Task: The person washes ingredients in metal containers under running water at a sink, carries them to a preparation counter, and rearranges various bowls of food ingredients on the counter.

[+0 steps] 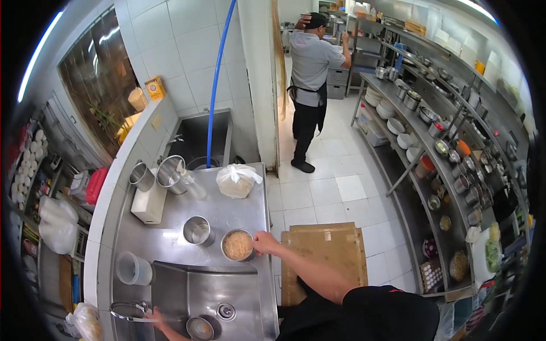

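Note:
My right hand (265, 243) grips the right edge of a round metal pot (237, 246) on the steel counter. Shredded, pale orange-brown food (237, 244) fills the pot; I cannot tell what kind it is. Beside it on the left stands another metal pot (198, 231), open at the top. Down at the sink's left side, my left hand (154, 316) is closed at the faucet (129, 310), its fingers partly hidden. A small metal bowl (200, 328) sits low in the sink (227, 284), near the drain (226, 311).
A tied plastic bag (236, 181), a spray bottle (193, 184), a white box (149, 203) and a translucent tub (134, 268) stand on the counter. Cardboard (324, 256) covers the floor at my right. A co-worker (311, 74) stands farther back, near a long shelf (392, 96) of pots and bowls.

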{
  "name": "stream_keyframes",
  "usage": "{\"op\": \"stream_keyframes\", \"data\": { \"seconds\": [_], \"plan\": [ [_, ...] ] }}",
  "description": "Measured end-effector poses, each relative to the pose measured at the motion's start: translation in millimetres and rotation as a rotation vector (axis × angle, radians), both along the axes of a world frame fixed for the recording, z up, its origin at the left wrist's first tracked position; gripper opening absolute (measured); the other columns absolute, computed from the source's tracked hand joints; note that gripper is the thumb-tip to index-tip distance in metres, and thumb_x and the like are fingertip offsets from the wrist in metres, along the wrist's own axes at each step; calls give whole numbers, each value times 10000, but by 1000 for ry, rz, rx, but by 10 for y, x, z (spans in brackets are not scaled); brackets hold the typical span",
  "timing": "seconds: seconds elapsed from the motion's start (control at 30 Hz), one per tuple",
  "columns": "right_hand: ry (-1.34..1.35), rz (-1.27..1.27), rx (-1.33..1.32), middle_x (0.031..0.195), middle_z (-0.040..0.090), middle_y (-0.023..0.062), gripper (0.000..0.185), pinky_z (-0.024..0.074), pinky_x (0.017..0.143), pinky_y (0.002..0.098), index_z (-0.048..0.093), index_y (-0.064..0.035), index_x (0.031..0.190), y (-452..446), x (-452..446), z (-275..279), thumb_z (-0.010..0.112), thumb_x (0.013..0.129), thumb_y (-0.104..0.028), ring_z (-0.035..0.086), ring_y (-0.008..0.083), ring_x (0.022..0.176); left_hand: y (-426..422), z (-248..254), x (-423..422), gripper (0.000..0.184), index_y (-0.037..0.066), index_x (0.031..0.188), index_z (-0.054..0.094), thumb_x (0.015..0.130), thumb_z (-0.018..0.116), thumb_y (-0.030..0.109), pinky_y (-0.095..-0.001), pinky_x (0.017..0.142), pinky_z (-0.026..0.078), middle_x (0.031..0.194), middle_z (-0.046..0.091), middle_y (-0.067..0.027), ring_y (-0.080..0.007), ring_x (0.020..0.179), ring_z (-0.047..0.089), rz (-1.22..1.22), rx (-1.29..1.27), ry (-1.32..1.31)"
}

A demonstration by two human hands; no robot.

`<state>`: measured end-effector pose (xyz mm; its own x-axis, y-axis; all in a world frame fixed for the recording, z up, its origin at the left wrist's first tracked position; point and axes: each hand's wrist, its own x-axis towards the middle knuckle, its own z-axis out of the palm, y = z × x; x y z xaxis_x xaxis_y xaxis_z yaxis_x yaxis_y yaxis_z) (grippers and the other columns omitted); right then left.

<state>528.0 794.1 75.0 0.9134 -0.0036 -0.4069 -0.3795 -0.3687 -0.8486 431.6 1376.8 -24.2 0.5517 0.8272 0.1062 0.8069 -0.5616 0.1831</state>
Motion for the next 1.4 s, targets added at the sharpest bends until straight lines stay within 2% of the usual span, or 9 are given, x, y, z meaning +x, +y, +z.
{"op": "stream_keyframes", "data": {
  "seconds": [0.07,0.17,0.23,0.4,0.67,0.97,1.23,1.33,1.4],
  "plan": [
    [10,37,-36,669,642,126,144,535,508,312,559,18,770,-10,-17,-12,582,802,-121,664,185,561,-72,101,-106,562,-85,1304,424,860,620,199,-410,997,385,1266,518,-241,-338,1141,522,-246,-271,-435],
    [-32,84,-61,705,657,159,212,547,551,345,591,50,810,57,6,-143,545,806,-156,660,227,548,-151,405,-150,379,-74,1185,554,877,590,143,-327,891,436,1075,638,-177,-241,1015,587,-248,-565,-477],
    [-116,184,-199,792,652,264,307,536,721,446,645,81,883,90,62,-199,548,807,-200,666,360,779,-176,570,-215,363,-50,1159,573,874,596,173,-314,860,447,1041,645,-141,-221,981,590,-271,-608,-521],
    [-249,176,-311,851,624,302,315,508,774,479,656,80,810,268,-30,-203,534,792,-209,628,417,859,-159,826,-150,259,-42,1088,593,897,554,128,-249,763,423,988,642,-95,-164,922,595,-342,-999,-609],
    [-417,455,-250,859,622,294,279,494,757,495,647,57,791,1127,-384,18,531,763,-195,611,442,829,-465,1399,-173,428,115,1260,493,930,522,386,-437,974,346,1241,560,-54,-225,1152,492,-221,-1201,-1057],
    [-474,895,-211,855,624,288,277,498,758,493,622,69,836,3020,-269,-27,564,733,-181,620,428,849,-1103,703,-671,653,164,1378,366,886,473,581,-563,925,401,1361,447,-88,-301,1249,420,-304,-1721,-700],
    [-932,1038,-166,834,639,220,212,516,747,430,633,10,877,4517,-572,-214,561,736,-132,636,356,854,-1164,297,-1097,677,185,1382,362,851,522,575,-671,891,376,1388,388,-98,-346,1259,380,358,-1692,-1279],
    [-585,1291,-102,849,638,195,186,498,731,410,605,-8,888,4771,-764,80,556,766,-141,626,330,812,-1286,248,-1185,699,191,1377,367,827,557,578,-673,898,366,1401,358,-96,-348,1283,332,526,-1622,-1380],
    [-96,840,252,822,633,180,154,488,659,402,585,-11,856,4817,-936,148,560,774,-139,618,314,756,-1414,359,-1236,711,205,1377,369,814,567,591,-668,886,370,1405,350,-93,-352,1282,333,522,-1582,-1410]
  ]
}}
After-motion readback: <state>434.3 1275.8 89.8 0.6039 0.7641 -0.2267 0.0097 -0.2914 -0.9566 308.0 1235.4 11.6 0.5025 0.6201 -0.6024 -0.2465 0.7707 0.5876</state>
